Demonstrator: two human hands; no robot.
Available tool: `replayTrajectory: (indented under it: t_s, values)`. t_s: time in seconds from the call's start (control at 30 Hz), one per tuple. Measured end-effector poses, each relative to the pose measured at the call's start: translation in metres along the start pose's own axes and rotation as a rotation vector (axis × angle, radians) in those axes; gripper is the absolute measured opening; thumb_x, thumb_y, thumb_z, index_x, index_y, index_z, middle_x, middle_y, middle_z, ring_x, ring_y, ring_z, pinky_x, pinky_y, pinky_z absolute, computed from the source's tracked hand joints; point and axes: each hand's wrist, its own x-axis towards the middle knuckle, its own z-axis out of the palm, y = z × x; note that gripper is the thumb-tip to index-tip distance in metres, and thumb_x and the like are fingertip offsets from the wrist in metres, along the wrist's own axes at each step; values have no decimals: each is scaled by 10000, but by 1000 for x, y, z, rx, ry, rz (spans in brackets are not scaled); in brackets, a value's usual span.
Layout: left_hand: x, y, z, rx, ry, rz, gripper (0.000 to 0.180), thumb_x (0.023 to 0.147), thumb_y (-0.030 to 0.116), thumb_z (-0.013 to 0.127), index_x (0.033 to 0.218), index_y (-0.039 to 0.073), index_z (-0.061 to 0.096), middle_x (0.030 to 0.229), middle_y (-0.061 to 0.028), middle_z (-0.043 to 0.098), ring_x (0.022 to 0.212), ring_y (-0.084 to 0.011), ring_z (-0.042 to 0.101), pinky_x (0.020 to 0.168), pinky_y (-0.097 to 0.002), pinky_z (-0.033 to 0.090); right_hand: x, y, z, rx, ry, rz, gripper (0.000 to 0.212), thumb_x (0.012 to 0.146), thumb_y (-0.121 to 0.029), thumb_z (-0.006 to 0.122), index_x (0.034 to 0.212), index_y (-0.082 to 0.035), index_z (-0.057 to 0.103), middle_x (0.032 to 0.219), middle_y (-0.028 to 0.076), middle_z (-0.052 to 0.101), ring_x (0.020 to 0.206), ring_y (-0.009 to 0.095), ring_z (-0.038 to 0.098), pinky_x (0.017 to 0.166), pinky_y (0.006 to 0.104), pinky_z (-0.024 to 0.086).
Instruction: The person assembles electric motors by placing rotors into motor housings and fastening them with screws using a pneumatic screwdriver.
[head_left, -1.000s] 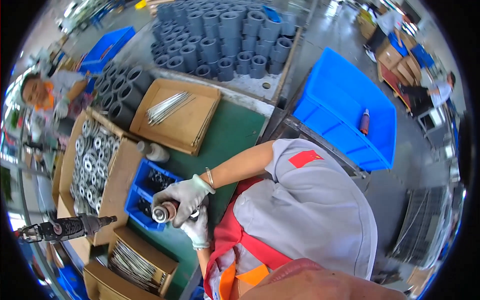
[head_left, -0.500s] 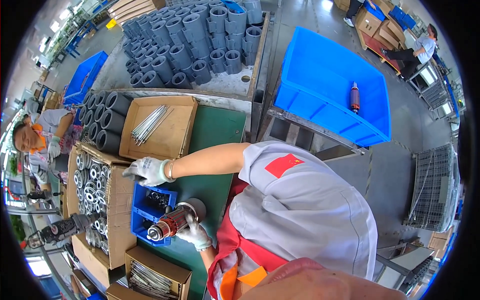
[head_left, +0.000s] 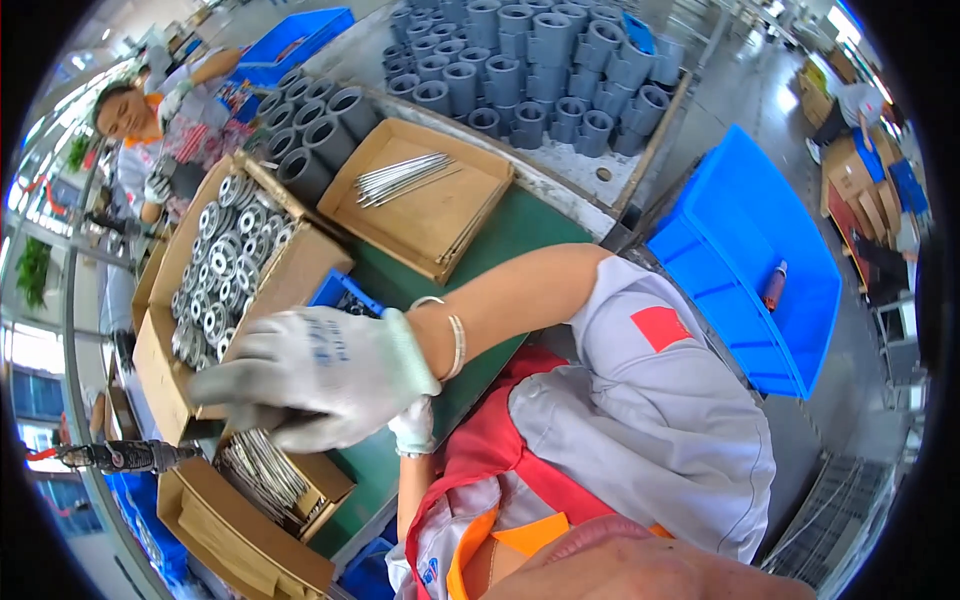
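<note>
My right hand [head_left: 330, 375], in a white work glove, is raised large across the middle of the view. Its fingers reach left, apart from the thumb, with a dark hollow between them and nothing plainly held there. Behind it, only the wrist and cuff of my gloved left hand [head_left: 412, 425] show; its fingers and anything in them are hidden. Past my right hand stands a cardboard box [head_left: 300, 275] heaped with ring-shaped metal parts [head_left: 225, 265]. A small blue bin [head_left: 335, 288] of dark pieces is partly covered by my right hand.
A cardboard tray [head_left: 480, 215] of thin metal rods lies on the green tabletop [head_left: 545, 230]. Another box [head_left: 328, 490] holds more rods. Grey cylinders [head_left: 350, 115] stand beyond. A blue crate [head_left: 700, 240] with a motor armature [head_left: 775, 286] is at right. A power driver [head_left: 120, 456] and co-worker [head_left: 180, 110] are at left.
My right hand has risen from beside the small blue bin toward the camera. The motor armature that my left hand held is now hidden behind it. The whole view has turned.
</note>
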Motion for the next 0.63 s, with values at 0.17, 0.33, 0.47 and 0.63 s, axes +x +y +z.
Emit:
replayTrajectory:
  t_s: [0.17, 0.33, 0.47, 0.63]
  values:
    - [-4, -24, -22, 674, -14, 293, 507, 779, 116, 777, 1215, -23, 558, 1107, -123, 625, 970, -239, 606, 865, -402, 513, -50, 31, 5, -40, -45, 79, 962, 686, -296, 804, 1470, -43, 308, 957, 133, 586, 861, 338, 582, 760, 454, 455]
    - [15, 33, 5, 125, 18, 59, 918, 732, 192, 821, 1457, 22, 284, 1236, -98, 519, 1101, -207, 554, 909, -339, 494, -58, 75, -88, -164, -33, 269, 619, 845, -330, 697, 1317, 19, 498, 1161, 209, 632, 1029, 320, 635, 881, 409, 510]
    - [8, 9, -11, 261, -31, -76, 1142, 623, 273, 894, 1497, 38, 197, 1377, -122, 433, 1246, -258, 457, 1084, -390, 360, -62, 177, -179, -302, 228, 701, 325, 936, -196, 582, 1202, -15, 626, 1098, 106, 694, 1029, 155, 635, 927, 309, 487]
    - [33, 15, 4, 144, -48, -144, 1155, 636, 312, 891, 1507, 62, 176, 1377, -122, 442, 1271, -239, 450, 1115, -392, 338, -68, 300, -319, -887, 65, 905, 325, 929, -272, 568, 1185, -94, 664, 1113, 103, 705, 1030, 225, 666, 935, 346, 486]
